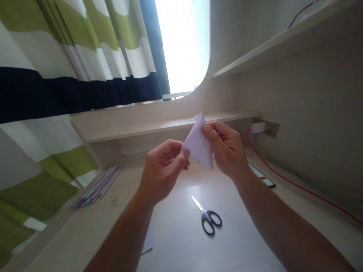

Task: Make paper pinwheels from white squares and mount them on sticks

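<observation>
A sheet of pale lilac paper (197,145), folded into a triangle, is held up above the desk between both hands. My left hand (164,166) pinches its left corner between thumb and fingers. On the paper's right edge, near the top point, my right hand (225,145) grips with the thumb on the near face and the fingers behind. Below the hands, a pair of scissors (207,215) with black handles lies on the desk, blades pointing away. Another piece of paper (148,238) lies partly hidden under my left forearm.
Paper strips (98,187) lie stacked at the left, beside a scatter of small pale sticks (114,198). A phone (262,175) rests behind my right forearm. A red cable (279,175) runs from a white charger (258,127) along the right wall. A low shelf (136,130) spans the back.
</observation>
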`<state>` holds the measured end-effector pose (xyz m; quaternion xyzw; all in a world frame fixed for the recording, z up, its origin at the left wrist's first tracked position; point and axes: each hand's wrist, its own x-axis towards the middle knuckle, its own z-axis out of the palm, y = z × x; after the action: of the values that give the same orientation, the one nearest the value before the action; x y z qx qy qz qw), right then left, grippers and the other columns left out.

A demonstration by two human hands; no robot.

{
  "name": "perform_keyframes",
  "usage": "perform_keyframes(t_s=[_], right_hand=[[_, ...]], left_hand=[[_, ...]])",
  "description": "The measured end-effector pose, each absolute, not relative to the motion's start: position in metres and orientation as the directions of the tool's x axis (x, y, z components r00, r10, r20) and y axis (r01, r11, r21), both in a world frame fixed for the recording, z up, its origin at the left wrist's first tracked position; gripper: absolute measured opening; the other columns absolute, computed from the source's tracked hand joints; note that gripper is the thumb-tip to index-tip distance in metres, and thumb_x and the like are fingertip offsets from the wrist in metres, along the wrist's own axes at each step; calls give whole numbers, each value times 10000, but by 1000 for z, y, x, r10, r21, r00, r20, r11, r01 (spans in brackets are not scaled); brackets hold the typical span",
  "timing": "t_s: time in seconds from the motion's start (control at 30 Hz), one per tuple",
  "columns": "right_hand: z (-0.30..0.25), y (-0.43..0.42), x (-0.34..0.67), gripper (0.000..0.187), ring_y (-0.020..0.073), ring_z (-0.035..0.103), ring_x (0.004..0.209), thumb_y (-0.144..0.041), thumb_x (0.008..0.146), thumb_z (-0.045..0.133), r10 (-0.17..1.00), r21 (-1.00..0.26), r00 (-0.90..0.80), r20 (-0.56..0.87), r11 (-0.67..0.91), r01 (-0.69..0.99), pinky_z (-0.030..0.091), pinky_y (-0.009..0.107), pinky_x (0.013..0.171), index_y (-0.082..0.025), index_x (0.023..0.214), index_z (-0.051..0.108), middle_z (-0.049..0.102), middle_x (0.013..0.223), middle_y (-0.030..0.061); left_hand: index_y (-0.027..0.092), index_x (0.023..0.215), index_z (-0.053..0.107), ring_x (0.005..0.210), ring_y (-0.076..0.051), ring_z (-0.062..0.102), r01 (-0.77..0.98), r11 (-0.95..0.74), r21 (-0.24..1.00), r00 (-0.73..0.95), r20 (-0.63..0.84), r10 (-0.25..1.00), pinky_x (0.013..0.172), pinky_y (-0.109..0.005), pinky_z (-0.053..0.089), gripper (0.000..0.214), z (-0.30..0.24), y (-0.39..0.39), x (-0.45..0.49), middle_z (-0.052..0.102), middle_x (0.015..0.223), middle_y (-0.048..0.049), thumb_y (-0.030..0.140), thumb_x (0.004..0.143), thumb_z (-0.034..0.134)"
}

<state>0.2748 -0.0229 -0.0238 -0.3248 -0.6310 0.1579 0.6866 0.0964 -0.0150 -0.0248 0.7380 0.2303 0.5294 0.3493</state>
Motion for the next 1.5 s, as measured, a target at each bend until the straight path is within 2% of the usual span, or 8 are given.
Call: perform_keyframes(t_s=[0.3, 0.53, 0.87, 1.2, 1.5], right_hand=[[-23, -22, 278, 288, 140, 535, 607, -489, 998, 654, 617, -638, 170, 769, 759, 132, 417, 260, 522, -237, 872, 711, 585, 688, -13], [-23, -21, 278, 255, 142, 584, 622, -461, 990, 676, 621, -635, 143, 771, 765, 108, 455, 262, 544, -231, 886, 719, 631, 711, -12], [-25, -18, 276, 231, 109, 582, 582, -430, 965, 723, 588, -603, 163, 792, 795, 62, 427, 217, 495, -215, 885, 746, 650, 679, -29], [-20, -22, 280, 152, 107, 643, 657, -344, 954, 740, 600, -610, 140, 787, 792, 36, 518, 216, 586, -218, 881, 785, 728, 754, -22], [-20, -20, 283, 97, 122, 649, 646, -281, 890, 768, 631, -642, 187, 753, 767, -4, 542, 232, 576, -218, 817, 775, 709, 723, -23]], left_hand=[[150, 904, 719, 579, -105, 636, -108, -655, 747, 208, 662, 720, 569, -217, 554, 152, -29, -16, 101, 705, 690, -3, 291, 903, 775], [151, 905, 712, 568, -107, 632, -118, -649, 752, 185, 658, 730, 558, -222, 541, 139, -27, -13, 100, 699, 676, 4, 276, 896, 770], [133, 891, 720, 553, -93, 623, -110, -665, 739, 174, 673, 719, 544, -199, 525, 113, -27, -12, 99, 700, 652, 2, 241, 905, 748], [154, 936, 730, 622, -107, 622, -66, -705, 706, 269, 693, 669, 590, -225, 518, 112, -29, -5, 88, 700, 711, -9, 263, 957, 717], [162, 946, 726, 659, -117, 622, 2, -717, 697, 356, 669, 652, 623, -243, 503, 117, -27, -3, 81, 692, 734, -14, 276, 968, 710]])
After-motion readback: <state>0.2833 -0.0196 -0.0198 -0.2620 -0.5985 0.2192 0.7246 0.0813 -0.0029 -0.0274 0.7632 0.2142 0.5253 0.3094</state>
